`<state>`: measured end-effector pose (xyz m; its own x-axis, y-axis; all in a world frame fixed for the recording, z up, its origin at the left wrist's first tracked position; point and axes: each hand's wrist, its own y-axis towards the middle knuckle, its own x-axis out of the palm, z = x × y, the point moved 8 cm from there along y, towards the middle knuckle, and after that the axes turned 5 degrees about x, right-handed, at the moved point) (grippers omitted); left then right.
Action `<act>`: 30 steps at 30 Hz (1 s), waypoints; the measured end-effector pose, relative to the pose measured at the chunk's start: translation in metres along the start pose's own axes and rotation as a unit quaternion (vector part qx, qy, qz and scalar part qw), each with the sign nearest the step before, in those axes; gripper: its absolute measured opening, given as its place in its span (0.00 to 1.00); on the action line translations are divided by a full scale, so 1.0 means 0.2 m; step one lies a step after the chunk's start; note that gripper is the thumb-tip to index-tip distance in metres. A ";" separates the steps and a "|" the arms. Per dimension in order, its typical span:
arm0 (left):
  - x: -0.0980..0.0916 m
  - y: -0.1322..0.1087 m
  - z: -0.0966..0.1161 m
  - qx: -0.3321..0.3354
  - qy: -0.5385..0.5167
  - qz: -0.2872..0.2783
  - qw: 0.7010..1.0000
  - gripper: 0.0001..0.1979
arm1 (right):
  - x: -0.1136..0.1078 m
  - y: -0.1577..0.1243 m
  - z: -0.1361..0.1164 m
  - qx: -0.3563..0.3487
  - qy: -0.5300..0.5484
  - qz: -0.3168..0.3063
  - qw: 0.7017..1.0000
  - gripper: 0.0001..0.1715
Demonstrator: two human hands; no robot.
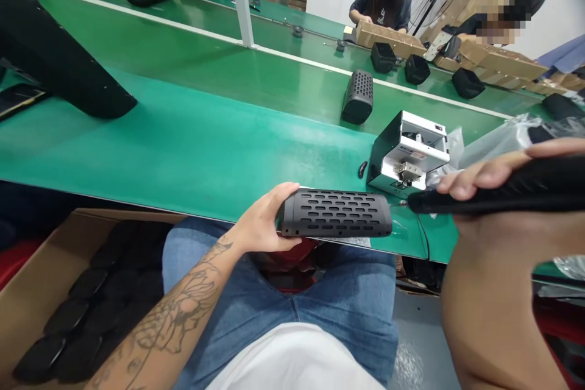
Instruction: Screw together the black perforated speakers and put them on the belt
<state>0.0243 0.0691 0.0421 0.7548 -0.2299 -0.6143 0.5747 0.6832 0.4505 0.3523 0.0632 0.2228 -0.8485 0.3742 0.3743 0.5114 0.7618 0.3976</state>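
The left hand [260, 219] grips a black perforated speaker casing [337, 213], its fingers wrapped around one end. The casing lies on its side, held just over the front edge of the green desk [183, 140] and above the person's jeans. The right hand [484, 195] is closed around a black electric screwdriver [516, 189], its tip just beside the casing's other end; no contact shows. Close behind that tip sits a white and black screw feeder [406, 155], with a clear plastic bag [503, 140] bunched behind it. A small black part [362, 169] lies on the desk to its left, and a second perforated casing [357, 96] stands upright farther back. Down at the left, an open cardboard box [31, 274] holds rows of black oval pieces [66, 317] — their exact kind is hard to tell. Across the belt, a co-worker [379, 6] handles a long brown carton [388, 38].
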 end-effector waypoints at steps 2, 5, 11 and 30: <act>0.01 0.00 0.00 0.009 -0.002 0.013 1.000 0.56 | 0.15 -0.14 -0.08 -0.001 -0.024 -0.179 0.983 0.20; 0.01 -0.01 0.00 0.016 0.000 0.024 1.000 0.56 | 0.27 -0.34 -0.09 0.046 -0.048 -0.308 0.949 0.11; 0.01 -0.01 0.00 0.017 -0.001 0.028 0.999 0.55 | 0.41 -0.45 0.03 0.094 0.011 -0.307 0.947 0.24; 0.01 0.00 0.01 0.017 -0.007 0.030 0.999 0.52 | 0.51 -0.48 0.17 0.152 0.034 -0.342 0.927 0.28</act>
<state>0.0266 0.0675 0.0427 0.7928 -0.1981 -0.5764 0.5376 0.6728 0.5083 0.2108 0.0457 0.1945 -0.9440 -0.2779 0.1779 -0.2138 0.9259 0.3115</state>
